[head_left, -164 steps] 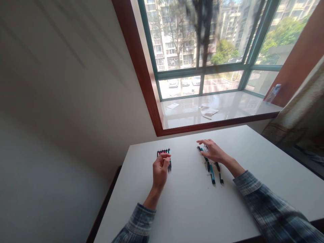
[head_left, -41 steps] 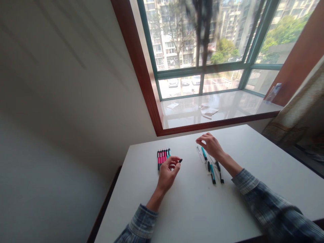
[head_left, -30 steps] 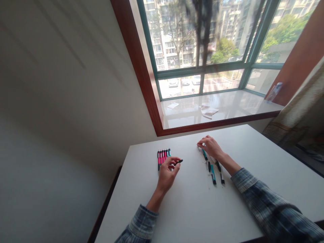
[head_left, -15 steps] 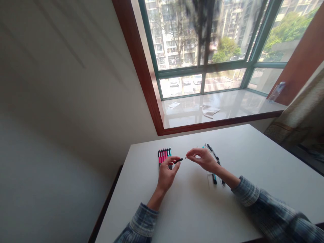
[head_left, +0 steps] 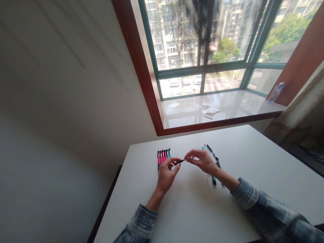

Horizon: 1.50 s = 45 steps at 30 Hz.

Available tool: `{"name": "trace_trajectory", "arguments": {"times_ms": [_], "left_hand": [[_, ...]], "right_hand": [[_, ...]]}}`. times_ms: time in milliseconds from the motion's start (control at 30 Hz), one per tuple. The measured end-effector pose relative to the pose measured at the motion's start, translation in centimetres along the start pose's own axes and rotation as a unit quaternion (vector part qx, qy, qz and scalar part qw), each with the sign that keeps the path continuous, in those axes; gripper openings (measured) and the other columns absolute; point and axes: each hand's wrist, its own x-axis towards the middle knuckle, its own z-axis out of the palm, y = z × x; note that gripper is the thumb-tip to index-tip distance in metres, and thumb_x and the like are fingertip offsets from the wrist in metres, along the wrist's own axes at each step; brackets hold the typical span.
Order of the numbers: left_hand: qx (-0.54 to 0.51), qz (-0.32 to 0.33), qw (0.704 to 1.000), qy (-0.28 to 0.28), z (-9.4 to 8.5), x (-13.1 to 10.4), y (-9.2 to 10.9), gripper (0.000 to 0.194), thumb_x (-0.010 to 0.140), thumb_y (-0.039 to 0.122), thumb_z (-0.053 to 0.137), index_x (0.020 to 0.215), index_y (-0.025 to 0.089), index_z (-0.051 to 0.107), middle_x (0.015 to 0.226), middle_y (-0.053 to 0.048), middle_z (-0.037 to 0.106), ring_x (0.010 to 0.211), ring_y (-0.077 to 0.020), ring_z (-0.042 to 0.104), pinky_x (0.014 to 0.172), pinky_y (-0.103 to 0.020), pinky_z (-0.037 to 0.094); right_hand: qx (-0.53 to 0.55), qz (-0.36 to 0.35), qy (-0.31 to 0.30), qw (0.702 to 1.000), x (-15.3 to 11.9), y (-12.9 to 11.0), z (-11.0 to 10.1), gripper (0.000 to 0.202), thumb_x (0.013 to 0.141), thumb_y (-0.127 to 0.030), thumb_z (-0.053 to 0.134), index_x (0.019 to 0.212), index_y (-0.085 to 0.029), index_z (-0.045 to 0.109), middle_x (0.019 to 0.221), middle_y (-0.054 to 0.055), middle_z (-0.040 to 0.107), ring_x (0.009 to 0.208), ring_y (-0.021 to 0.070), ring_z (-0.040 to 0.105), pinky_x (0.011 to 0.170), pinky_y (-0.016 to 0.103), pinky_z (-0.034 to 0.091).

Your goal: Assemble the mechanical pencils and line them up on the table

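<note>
Between the thumb and fingers of my left hand (head_left: 165, 177) is a short black pen barrel part (head_left: 179, 162), slanting up to the right. My right hand (head_left: 204, 162) pinches a tiny silvery piece (head_left: 185, 159) at the barrel part's right end. The two pieces meet or nearly meet; the exact contact is too small to make out. Behind my left hand lies a row of several pink and teal click pens (head_left: 162, 155), partly covered by the fingers. Loose pen parts (head_left: 214, 180), black, teal and clear, lie under and beyond my right wrist, which hides some of them.
The white table (head_left: 202, 212) stands against the wall below a window with a red-brown frame (head_left: 159, 130). On the sill are a crumpled cloth or paper (head_left: 209, 111), a flat white sheet (head_left: 173, 105) and a clear bottle (head_left: 276, 92). A curtain (head_left: 286, 125) hangs at the right.
My right hand has moved slightly left, bringing the silvery piece up to the end of the black barrel part. My left hand has barely moved.
</note>
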Motion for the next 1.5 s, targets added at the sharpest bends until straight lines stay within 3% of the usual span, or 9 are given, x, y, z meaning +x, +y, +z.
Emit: {"name": "trace_trajectory", "arguments": {"times_ms": [200, 400, 600, 933, 1300, 1400, 1500], "left_hand": [[0.008, -0.002, 1.0, -0.008, 0.0, 0.0, 0.1, 0.016, 0.084, 0.032, 0.071, 0.096, 0.024, 0.077, 0.098, -0.005, 0.077, 0.086, -0.0213, 0.066, 0.079, -0.034, 0.05], [0.001, -0.005, 1.0, -0.004, 0.0, 0.0, -0.2, 0.017, 0.085, 0.036, 0.069, 0.095, 0.024, 0.077, 0.097, -0.005, 0.076, 0.087, -0.0222, 0.066, 0.081, -0.035, 0.05], [0.001, -0.011, 1.0, -0.001, 0.0, 0.1, 0.1, 0.015, 0.084, 0.034, 0.071, 0.093, 0.024, 0.078, 0.095, -0.004, 0.076, 0.087, -0.0215, 0.066, 0.078, -0.033, 0.05], [0.007, -0.007, 1.0, 0.007, -0.1, 0.1, 0.2, 0.014, 0.084, 0.034, 0.072, 0.092, 0.024, 0.078, 0.096, -0.005, 0.077, 0.088, -0.0221, 0.066, 0.076, -0.032, 0.049], [0.006, 0.022, 1.0, -0.003, -0.1, 0.0, 0.5, 0.011, 0.085, 0.031, 0.073, 0.09, 0.023, 0.078, 0.094, -0.005, 0.077, 0.09, -0.0218, 0.067, 0.081, -0.034, 0.047], [0.007, 0.016, 1.0, -0.004, -0.2, 0.0, 0.3, 0.013, 0.085, 0.032, 0.073, 0.092, 0.023, 0.079, 0.094, -0.005, 0.077, 0.087, -0.021, 0.066, 0.079, -0.033, 0.047], [0.008, 0.005, 1.0, -0.003, -0.2, 0.0, 0.2, 0.015, 0.085, 0.034, 0.073, 0.094, 0.024, 0.079, 0.095, -0.005, 0.077, 0.086, -0.0211, 0.065, 0.078, -0.033, 0.047]], "right_hand": [[0.076, 0.031, -0.008, 0.997, 0.0, 0.4, 0.0, 0.03, 0.085, -0.04, 0.076, 0.105, -0.019, 0.07, 0.097, 0.008, 0.078, 0.094, 0.0224, 0.074, 0.087, 0.038, 0.059], [0.058, 0.028, -0.007, 0.998, 0.1, 0.4, 0.0, 0.027, 0.084, -0.042, 0.076, 0.096, -0.018, 0.073, 0.095, 0.007, 0.077, 0.091, 0.0216, 0.073, 0.085, 0.037, 0.059], [0.061, 0.035, -0.017, 0.997, 0.0, 0.4, 0.1, 0.029, 0.084, -0.043, 0.075, 0.1, -0.019, 0.073, 0.096, 0.007, 0.078, 0.091, 0.0221, 0.073, 0.086, 0.038, 0.06], [-0.133, -0.001, -0.042, 0.99, -0.4, -0.1, -0.2, 0.021, 0.095, -0.04, 0.063, 0.093, -0.021, 0.072, 0.079, 0.001, 0.074, 0.073, 0.0166, 0.066, 0.069, 0.029, 0.051], [-0.173, -0.007, -0.094, 0.98, -0.7, -1.3, -0.1, 0.047, 0.107, -0.04, 0.037, 0.072, -0.019, 0.06, 0.068, 0.0, 0.065, 0.065, 0.0133, 0.058, 0.069, 0.026, 0.042], [-0.169, -0.003, -0.091, 0.981, -0.6, -1.3, -0.2, 0.041, 0.107, -0.04, 0.039, 0.081, -0.019, 0.063, 0.071, 0.0, 0.066, 0.065, 0.0133, 0.059, 0.069, 0.026, 0.043], [-0.165, -0.021, -0.081, 0.983, -0.6, -1.1, -0.3, 0.022, 0.1, -0.041, 0.055, 0.101, -0.021, 0.063, 0.078, 0.001, 0.069, 0.069, 0.0147, 0.06, 0.068, 0.026, 0.045]]}}
